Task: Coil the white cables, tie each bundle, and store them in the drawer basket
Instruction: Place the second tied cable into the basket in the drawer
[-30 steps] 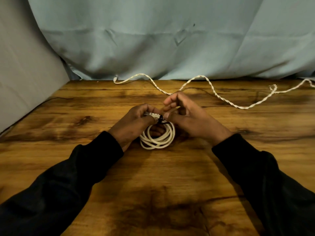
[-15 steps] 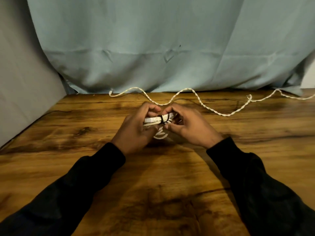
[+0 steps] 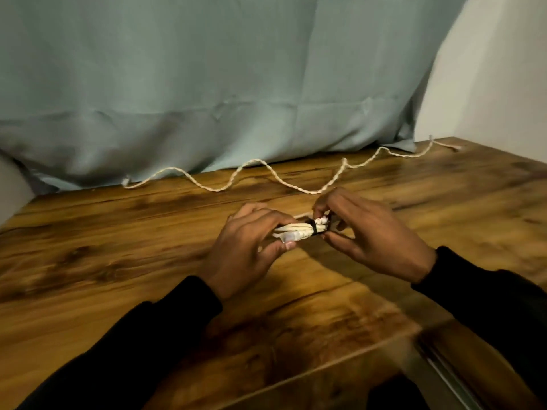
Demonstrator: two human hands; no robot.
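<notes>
A coiled white cable bundle (image 3: 299,230) is squeezed flat and held just above the wooden table (image 3: 118,261), with a black tie (image 3: 313,227) wrapped round it. My left hand (image 3: 248,250) grips the bundle's left part between thumb and fingers. My right hand (image 3: 370,235) pinches the bundle's right end beside the tie. A second, twisted white cable (image 3: 266,170) lies loose and wavy along the table's back edge. No drawer basket is in view.
A pale blue cloth (image 3: 236,84) hangs behind the table. A light wall (image 3: 497,69) stands at the right. The table's front right corner and edge (image 3: 414,335) show at the lower right, with a dark gap below.
The view has swung left and tilted, so the hands and bundle now appear further right. The bundle has been flattened from a round coil, and both hands hold it at its ends.
</notes>
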